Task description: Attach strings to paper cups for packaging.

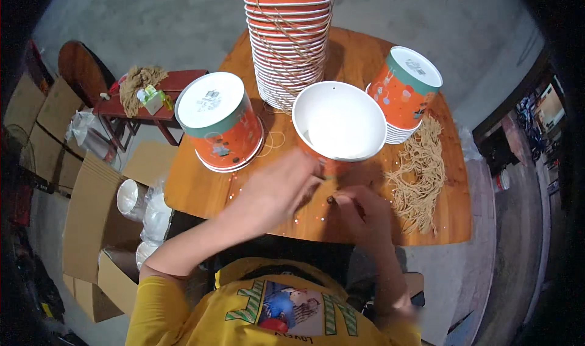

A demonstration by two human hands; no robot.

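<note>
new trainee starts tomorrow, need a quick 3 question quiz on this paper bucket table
1. True or false: the orange paper bucket at the hands sits open side up.
2. Where does the loose pile of twine pieces lie? A) by the right hand B) by the left hand C) on the floor
3. Fill in: the tall bucket stack has ____ draped down it.

Key: 1 true; 2 A; 3 twine

My paper cup [339,123] is white inside, orange outside; the upturned cup [220,122] shows a teal band; my counter [372,60] is brown wood.
</note>
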